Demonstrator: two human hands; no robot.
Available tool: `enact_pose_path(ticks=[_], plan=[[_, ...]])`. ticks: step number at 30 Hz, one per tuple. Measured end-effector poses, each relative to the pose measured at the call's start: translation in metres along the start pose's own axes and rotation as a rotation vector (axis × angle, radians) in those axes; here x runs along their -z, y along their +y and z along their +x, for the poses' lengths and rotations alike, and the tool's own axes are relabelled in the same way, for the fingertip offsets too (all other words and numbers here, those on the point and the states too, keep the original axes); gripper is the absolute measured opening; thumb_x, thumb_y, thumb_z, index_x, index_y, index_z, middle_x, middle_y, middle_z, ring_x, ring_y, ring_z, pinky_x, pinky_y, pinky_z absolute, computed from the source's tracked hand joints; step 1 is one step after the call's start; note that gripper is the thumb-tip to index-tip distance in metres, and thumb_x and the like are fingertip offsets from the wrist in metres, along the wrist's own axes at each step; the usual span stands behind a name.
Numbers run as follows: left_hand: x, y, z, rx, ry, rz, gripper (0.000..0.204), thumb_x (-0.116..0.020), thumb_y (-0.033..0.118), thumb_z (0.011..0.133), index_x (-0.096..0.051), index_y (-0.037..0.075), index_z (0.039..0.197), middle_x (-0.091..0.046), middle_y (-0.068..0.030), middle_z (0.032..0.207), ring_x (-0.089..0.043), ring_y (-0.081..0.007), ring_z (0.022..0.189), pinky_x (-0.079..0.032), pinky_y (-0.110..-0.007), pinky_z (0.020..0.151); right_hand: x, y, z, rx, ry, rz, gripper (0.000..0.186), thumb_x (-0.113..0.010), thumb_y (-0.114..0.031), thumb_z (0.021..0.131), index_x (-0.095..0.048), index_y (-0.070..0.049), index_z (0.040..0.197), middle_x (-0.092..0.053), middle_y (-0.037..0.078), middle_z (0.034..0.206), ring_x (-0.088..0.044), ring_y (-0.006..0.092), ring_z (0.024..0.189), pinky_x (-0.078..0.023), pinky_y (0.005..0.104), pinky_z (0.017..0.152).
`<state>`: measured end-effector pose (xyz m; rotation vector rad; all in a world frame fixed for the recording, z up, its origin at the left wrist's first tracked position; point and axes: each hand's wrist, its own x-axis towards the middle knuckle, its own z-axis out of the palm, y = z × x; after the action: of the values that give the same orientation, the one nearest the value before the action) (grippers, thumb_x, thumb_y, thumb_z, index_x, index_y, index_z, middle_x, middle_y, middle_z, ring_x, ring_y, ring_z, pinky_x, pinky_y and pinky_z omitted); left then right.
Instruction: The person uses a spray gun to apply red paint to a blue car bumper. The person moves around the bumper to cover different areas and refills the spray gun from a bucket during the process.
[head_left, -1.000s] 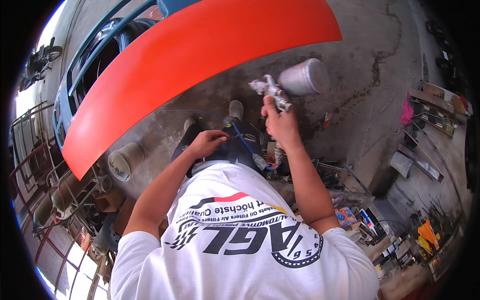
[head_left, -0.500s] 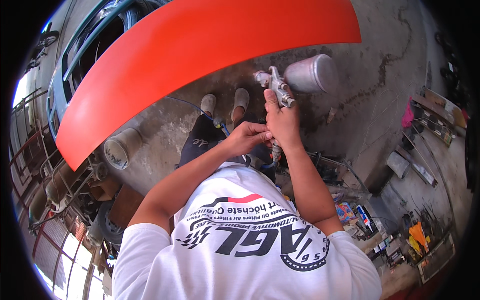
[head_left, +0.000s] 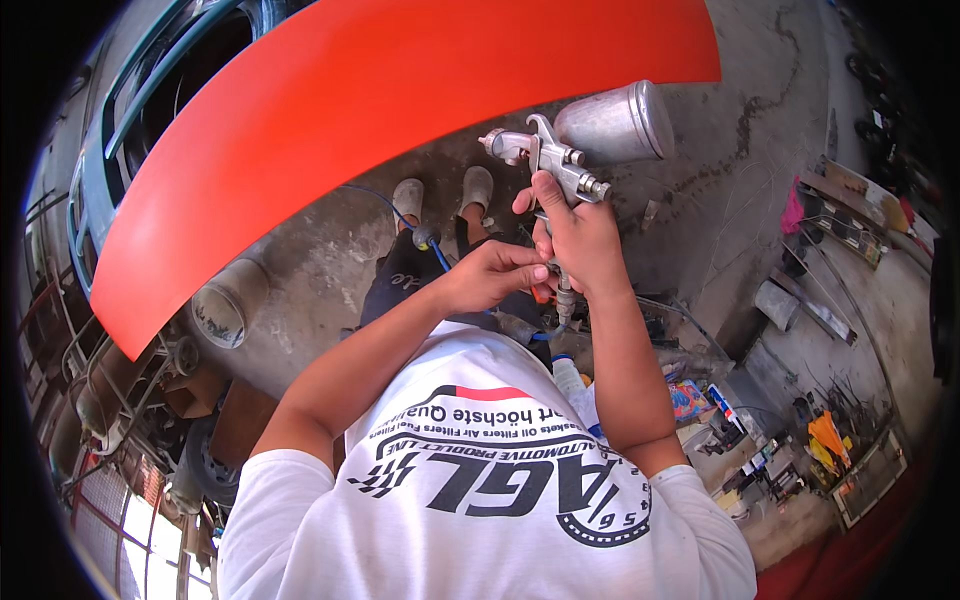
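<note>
My right hand (head_left: 583, 243) is closed round the handle of a metal spray gun (head_left: 545, 155), thumb up by its back end. A silvery paint cup (head_left: 612, 125) sticks out from the gun to the right. The gun's nozzle faces left, near the lower edge of a large, curved, glossy red panel (head_left: 400, 85), apart from it. My left hand (head_left: 492, 278) pinches at the bottom of the handle, just above the metal hose fitting (head_left: 565, 303); what its fingertips hold is hidden. A blue hose (head_left: 440, 255) runs past my legs.
A whitish bucket (head_left: 222, 305) stands on the concrete floor left of my feet. Behind the panel is a blue-grey vehicle body (head_left: 125, 110). A wheel (head_left: 208, 460) and boxes lie at lower left. Tools and an orange-yellow cloth (head_left: 828, 440) clutter the right side.
The spray gun has turned in my right hand, its nozzle swinging left and its body showing more side-on. My right fingers have shifted on the handle. The left hand stays pinched below.
</note>
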<state>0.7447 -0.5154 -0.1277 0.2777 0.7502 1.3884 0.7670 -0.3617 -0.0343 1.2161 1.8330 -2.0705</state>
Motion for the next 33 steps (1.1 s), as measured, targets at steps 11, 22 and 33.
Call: enact_pose_path(ticks=[11, 22, 33], plan=[[0.078, -0.037, -0.072, 0.228, 0.293, 0.356, 0.038, -0.059, 0.020, 0.102, -0.060, 0.000, 0.134, -0.073, -0.0098, 0.113, -0.066, -0.0125, 0.100, -0.051, -0.030, 0.093, 0.013, 0.003, 0.030, 0.215, 0.348, -0.200, 0.027, -0.062, -0.026, 0.101, -0.063, -0.006, 0.118, -0.062, 0.004, 0.086, -0.054, 0.0117, 0.068, -0.045, 0.0287, 0.062], [0.229, -0.184, -0.286, 0.702, 0.957, 0.846, 0.031, -0.067, 0.021, 0.085, -0.075, 0.006, 0.111, -0.076, -0.0141, 0.093, -0.074, -0.0215, 0.082, -0.056, -0.035, 0.080, -0.033, 0.001, 0.020, 0.528, 0.305, -0.396, 0.030, -0.063, -0.020, 0.098, -0.061, -0.009, 0.126, -0.068, 0.014, 0.116, -0.065, 0.0304, 0.110, -0.049, 0.0381, 0.094], [0.194, -0.163, -0.258, 0.476, 0.864, 1.057, 0.031, -0.063, 0.023, 0.087, -0.074, 0.010, 0.112, -0.074, -0.0165, 0.098, -0.073, -0.0324, 0.088, -0.056, -0.040, 0.085, -0.055, -0.002, 0.008, 0.083, 0.037, -0.052, 0.024, -0.060, -0.026, 0.102, -0.064, -0.006, 0.115, -0.056, 0.001, 0.073, -0.042, 0.0044, 0.045, -0.035, 0.0227, 0.039]])
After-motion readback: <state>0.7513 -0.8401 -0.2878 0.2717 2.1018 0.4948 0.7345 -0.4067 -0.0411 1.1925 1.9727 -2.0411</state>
